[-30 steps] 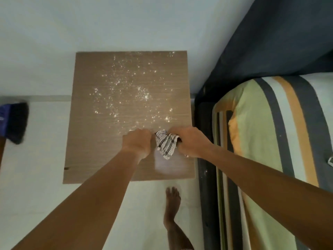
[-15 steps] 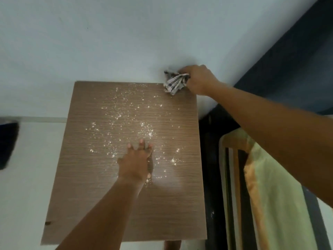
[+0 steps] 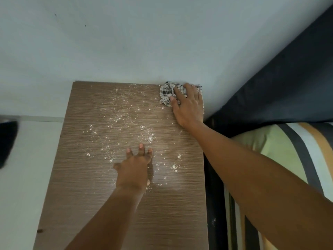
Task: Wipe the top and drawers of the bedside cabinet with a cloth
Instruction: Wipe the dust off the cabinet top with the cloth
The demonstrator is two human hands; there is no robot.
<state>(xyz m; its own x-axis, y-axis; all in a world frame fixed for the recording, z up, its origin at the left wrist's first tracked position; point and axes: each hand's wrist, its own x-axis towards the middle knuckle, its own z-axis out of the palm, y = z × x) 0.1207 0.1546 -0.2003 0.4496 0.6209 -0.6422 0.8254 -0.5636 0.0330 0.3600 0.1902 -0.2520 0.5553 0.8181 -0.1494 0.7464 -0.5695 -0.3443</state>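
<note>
Bunched in the back right corner of the cabinet top [image 3: 108,204], upper centre of the frame, against the wall: a checked cloth [image 3: 166,92], pinned flat under the right hand [image 3: 189,107], fingers stretched out over it. Lower, mid-frame: the left hand [image 3: 133,171], palm down on the wood, fingers spread, among scattered white specks [image 3: 150,138]. At the right edge, striped bedding [image 3: 292,150] just beside the cabinet.

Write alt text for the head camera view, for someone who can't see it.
A person's right hand presses a checked cloth onto the far right corner of a wooden cabinet top speckled with white powder. The left hand rests flat mid-top; a striped bed lies to the right.
</note>
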